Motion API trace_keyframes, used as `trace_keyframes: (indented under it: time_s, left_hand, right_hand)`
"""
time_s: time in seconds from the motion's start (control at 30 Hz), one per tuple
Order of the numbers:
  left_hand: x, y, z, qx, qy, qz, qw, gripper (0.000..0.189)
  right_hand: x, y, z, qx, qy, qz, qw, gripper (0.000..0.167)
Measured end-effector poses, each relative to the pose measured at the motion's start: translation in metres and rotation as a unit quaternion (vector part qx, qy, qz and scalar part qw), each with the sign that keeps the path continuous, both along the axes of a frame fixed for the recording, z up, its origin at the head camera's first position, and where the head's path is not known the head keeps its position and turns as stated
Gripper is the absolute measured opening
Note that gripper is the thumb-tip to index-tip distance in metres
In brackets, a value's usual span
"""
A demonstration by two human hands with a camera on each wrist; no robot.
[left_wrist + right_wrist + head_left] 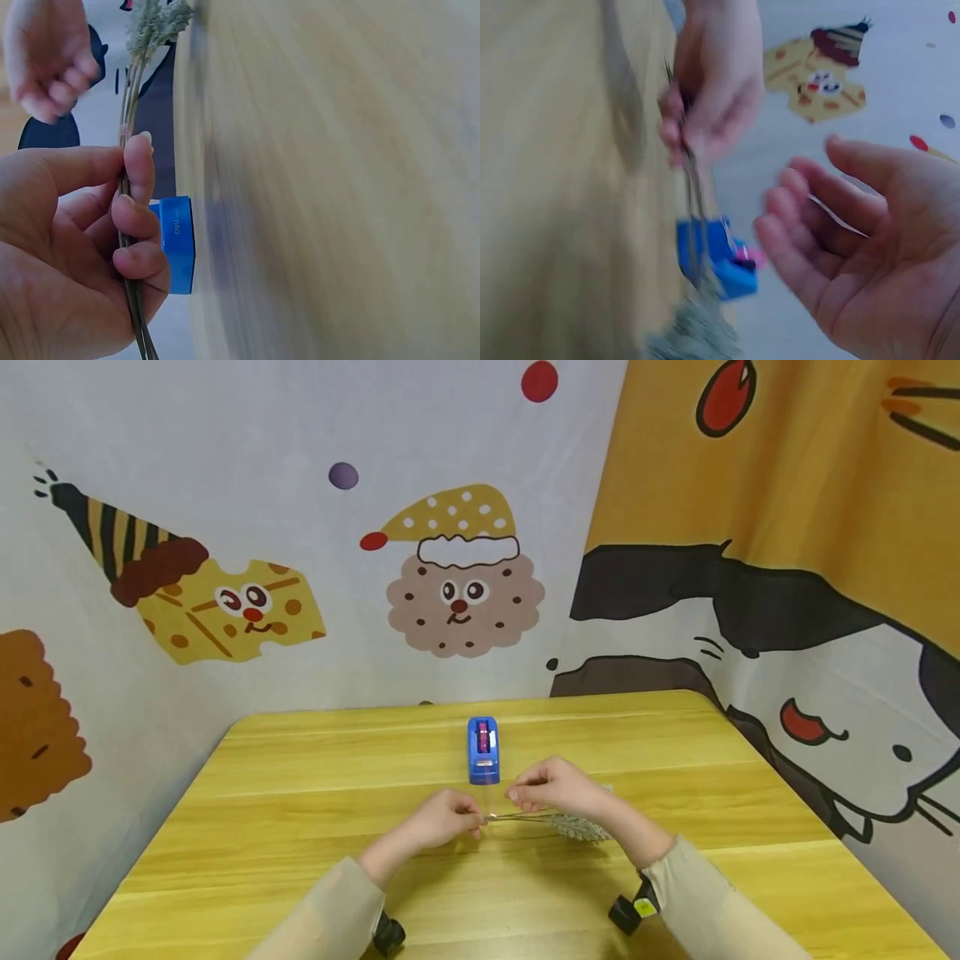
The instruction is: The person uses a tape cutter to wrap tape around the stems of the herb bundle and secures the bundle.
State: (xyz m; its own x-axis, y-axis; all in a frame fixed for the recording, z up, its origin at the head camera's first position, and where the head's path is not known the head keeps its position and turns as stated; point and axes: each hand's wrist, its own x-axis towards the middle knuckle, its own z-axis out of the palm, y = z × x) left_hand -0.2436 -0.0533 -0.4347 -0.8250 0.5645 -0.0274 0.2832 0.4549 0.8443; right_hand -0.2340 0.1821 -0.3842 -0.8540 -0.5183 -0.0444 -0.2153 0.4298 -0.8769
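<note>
My left hand [442,818] grips the thin stems of a small bunch of dried flowers [581,828] a little above the table. In the left wrist view, thumb and curled fingers close round the stems [129,97], and the grey-green heads point away from the hand. A small shiny patch shows on the stems beside the fingertips in the head view. The right hand [558,789] hovers above the stems, its fingers loosely bent and thumb apart, holding nothing visible in the right wrist view. Just beyond both hands stands a blue tape dispenser [483,752] with a pink core.
The wooden-patterned table [300,777] has its far edge against a hanging cloth [285,460] printed with cartoon figures. More printed cloth hangs along the left and right sides. A black wrist camera [626,914] is strapped under the right sleeve.
</note>
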Motion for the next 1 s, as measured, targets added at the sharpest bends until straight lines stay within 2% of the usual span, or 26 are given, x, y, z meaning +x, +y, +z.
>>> trace_keyframes:
  time_s: [0.07,0.17,0.27,0.33,0.6,0.77,1.0]
  left_hand:
    - [0.0,0.0,-0.001,-0.004,0.001,0.006,1.0,0.015]
    - [0.001,0.001,-0.001,-0.011,0.004,0.013,0.9998,0.014]
    - [0.003,0.002,-0.002,-0.014,0.009,0.018,0.9997,0.014]
    - [0.003,0.002,-0.001,-0.011,0.01,0.021,0.9997,0.014]
    - [0.002,0.0,0.0,-0.013,0.014,0.031,0.9993,0.014]
    - [-0.001,0.0,-0.001,-0.015,0.008,0.022,0.9996,0.013]
    - [-0.005,-0.002,-0.002,0.006,-0.049,0.008,0.9987,0.012]
  right_hand:
    - [-0.012,0.002,-0.001,0.049,0.031,0.03,0.9979,0.028]
    - [-0.027,0.002,-0.009,0.108,0.046,0.088,0.9891,0.024]
    - [-0.035,-0.002,-0.019,0.128,0.034,0.142,0.981,0.019]
    - [-0.037,-0.005,-0.023,0.132,0.029,0.155,0.9786,0.017]
    - [-0.036,-0.013,-0.032,0.119,0.017,0.124,0.985,0.012]
    - [-0.036,-0.015,-0.035,0.124,0.02,0.112,0.9857,0.01]
    - [-0.034,-0.017,-0.035,0.131,0.013,0.099,0.9864,0.007]
